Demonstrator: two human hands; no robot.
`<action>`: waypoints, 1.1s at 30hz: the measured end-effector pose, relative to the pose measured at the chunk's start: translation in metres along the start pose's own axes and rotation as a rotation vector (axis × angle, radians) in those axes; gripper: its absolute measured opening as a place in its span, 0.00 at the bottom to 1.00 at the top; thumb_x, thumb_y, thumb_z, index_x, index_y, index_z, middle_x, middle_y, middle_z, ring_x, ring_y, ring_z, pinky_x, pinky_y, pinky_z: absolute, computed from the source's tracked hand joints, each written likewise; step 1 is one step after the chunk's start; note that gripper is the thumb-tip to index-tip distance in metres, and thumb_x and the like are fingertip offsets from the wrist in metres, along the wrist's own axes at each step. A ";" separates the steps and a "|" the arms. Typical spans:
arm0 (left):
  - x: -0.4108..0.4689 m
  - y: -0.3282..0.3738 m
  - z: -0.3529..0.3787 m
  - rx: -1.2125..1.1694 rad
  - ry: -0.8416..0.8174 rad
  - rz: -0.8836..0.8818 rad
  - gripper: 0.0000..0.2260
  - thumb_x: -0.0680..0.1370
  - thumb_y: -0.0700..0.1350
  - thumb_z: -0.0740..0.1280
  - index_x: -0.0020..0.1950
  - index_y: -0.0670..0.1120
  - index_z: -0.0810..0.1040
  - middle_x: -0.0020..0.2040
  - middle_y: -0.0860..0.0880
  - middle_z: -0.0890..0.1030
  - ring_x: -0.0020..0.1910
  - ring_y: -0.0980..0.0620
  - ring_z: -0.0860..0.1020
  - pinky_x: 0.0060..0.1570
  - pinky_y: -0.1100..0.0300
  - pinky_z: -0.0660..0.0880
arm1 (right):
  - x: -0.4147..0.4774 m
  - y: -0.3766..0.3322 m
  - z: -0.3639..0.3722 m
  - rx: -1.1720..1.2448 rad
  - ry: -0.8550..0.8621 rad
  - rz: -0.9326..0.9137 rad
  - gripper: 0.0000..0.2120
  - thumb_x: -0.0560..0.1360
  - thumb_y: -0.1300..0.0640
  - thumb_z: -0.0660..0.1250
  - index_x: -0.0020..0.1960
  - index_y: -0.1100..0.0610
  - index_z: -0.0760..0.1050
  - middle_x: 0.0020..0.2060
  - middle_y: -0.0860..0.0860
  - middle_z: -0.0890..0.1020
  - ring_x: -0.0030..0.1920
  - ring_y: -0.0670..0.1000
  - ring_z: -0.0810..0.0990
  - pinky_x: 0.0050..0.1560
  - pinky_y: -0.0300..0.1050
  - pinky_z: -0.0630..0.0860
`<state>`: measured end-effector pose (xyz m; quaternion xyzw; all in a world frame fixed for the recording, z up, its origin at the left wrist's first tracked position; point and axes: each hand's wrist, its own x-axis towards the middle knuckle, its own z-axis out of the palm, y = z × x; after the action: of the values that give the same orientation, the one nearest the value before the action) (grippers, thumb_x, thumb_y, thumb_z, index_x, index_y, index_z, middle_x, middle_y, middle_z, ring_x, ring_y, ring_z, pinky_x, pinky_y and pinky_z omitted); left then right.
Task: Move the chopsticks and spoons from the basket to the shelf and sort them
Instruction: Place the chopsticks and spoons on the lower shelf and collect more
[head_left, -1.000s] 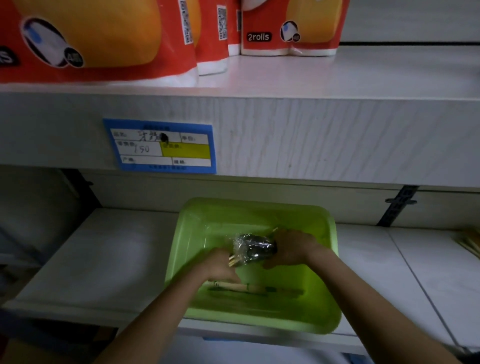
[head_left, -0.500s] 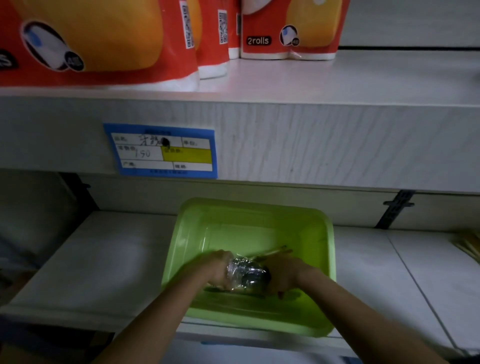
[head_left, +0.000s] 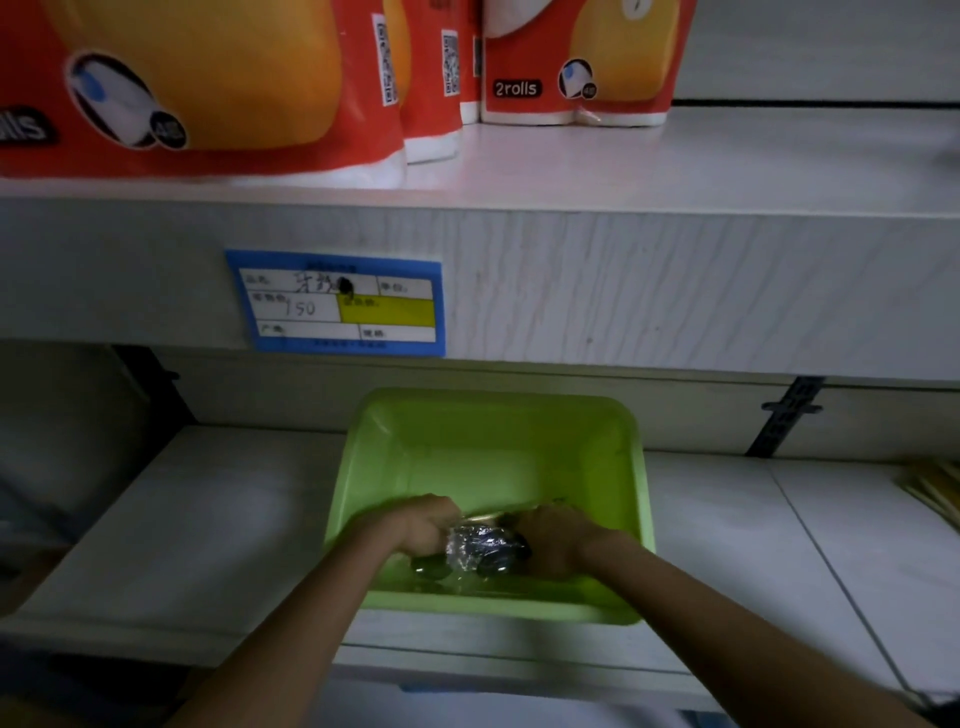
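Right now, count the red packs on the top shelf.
3: the big pack at far left, the narrow pack beside it, the 2rolls pack right of both. A red sliver between the last two may be a fourth, mostly hidden.

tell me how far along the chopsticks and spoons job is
Done: a few wooden sticks, likely chopsticks, lie on the shelf at far right. In hand: left hand and right hand grip a plastic-wrapped bundle inside the green basket. Left: lifting it out, plus a dark item by it, then sorting.
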<state>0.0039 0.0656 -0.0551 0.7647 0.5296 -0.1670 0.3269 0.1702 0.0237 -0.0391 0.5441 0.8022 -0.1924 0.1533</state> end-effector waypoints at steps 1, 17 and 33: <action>-0.001 -0.001 -0.003 -0.014 -0.008 0.011 0.13 0.78 0.34 0.56 0.61 0.39 0.72 0.40 0.50 0.71 0.36 0.55 0.68 0.33 0.64 0.63 | -0.003 0.001 -0.003 -0.004 0.015 0.002 0.21 0.77 0.51 0.61 0.69 0.52 0.66 0.63 0.58 0.76 0.62 0.59 0.75 0.60 0.51 0.73; -0.045 0.005 -0.080 -0.198 0.228 0.159 0.11 0.79 0.51 0.62 0.41 0.46 0.69 0.31 0.50 0.70 0.24 0.54 0.67 0.22 0.65 0.64 | -0.088 0.028 -0.081 0.279 0.455 0.450 0.16 0.76 0.44 0.60 0.59 0.52 0.73 0.57 0.56 0.78 0.57 0.59 0.76 0.52 0.47 0.72; -0.098 0.066 0.035 -0.830 0.263 0.368 0.06 0.79 0.44 0.62 0.42 0.45 0.71 0.27 0.51 0.65 0.20 0.57 0.60 0.19 0.66 0.56 | -0.185 0.009 0.074 1.698 0.944 0.428 0.11 0.76 0.60 0.61 0.37 0.62 0.74 0.30 0.55 0.75 0.30 0.48 0.69 0.34 0.42 0.65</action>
<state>0.0301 -0.0417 -0.0008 0.6651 0.4442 0.2180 0.5593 0.2483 -0.1592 -0.0208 0.6274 0.2622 -0.4347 -0.5904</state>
